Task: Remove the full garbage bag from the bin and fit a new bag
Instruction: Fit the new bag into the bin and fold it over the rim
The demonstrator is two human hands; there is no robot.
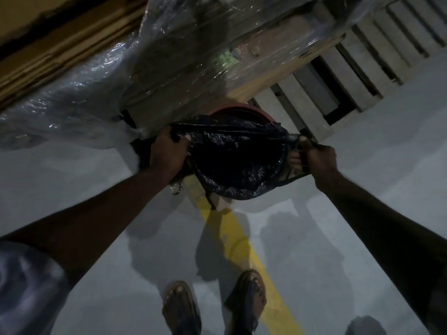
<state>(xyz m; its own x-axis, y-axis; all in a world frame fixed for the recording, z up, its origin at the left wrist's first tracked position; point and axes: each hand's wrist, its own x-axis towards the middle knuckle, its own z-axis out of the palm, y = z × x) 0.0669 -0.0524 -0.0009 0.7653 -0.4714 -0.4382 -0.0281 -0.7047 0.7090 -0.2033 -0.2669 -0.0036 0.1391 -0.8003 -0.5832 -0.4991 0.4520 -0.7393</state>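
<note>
A black garbage bag (pixel 238 163) is stretched open between my hands, its mouth wide and dark inside. My left hand (pixel 168 151) grips the bag's left edge, fingers curled over the plastic. My right hand (pixel 316 158) grips the bag's right edge and pulls it taut. Behind the bag, a reddish-brown bin (pixel 239 112) shows only its far rim; the rest of it is hidden by the bag.
A pallet load wrapped in clear plastic film (pixel 145 68) stands right behind the bin. White wooden pallets (pixel 338 76) lie at the right. A yellow line (pixel 242 243) runs across the grey floor between my sandalled feet (pixel 212 303). Small scraps (pixel 176 188) lie by the bin's base.
</note>
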